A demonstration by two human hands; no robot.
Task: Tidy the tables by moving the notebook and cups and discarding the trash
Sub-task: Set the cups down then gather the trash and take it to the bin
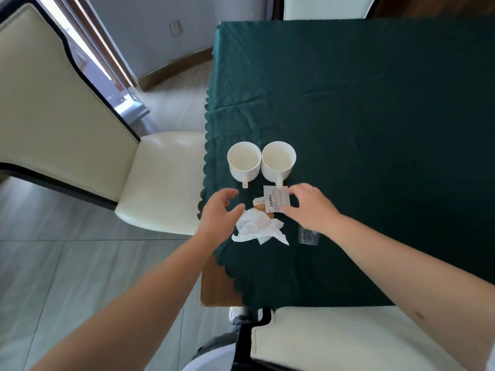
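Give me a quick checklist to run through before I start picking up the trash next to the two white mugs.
1. Right hand on the white printed sachet: ok, fingertips touch its edges.
2. Left hand free for the crumpled white tissue: ok, open beside it, holding nothing.
3. Small brown packet reachable: ok, though partly under the sachet and tissue.
4. Clear plastic wrapper accounted for: ok, by the right wrist.
5. Two white ceramic mugs out of the way: ok, upright beyond the trash.
6. Bin location: cannot tell, none in view.
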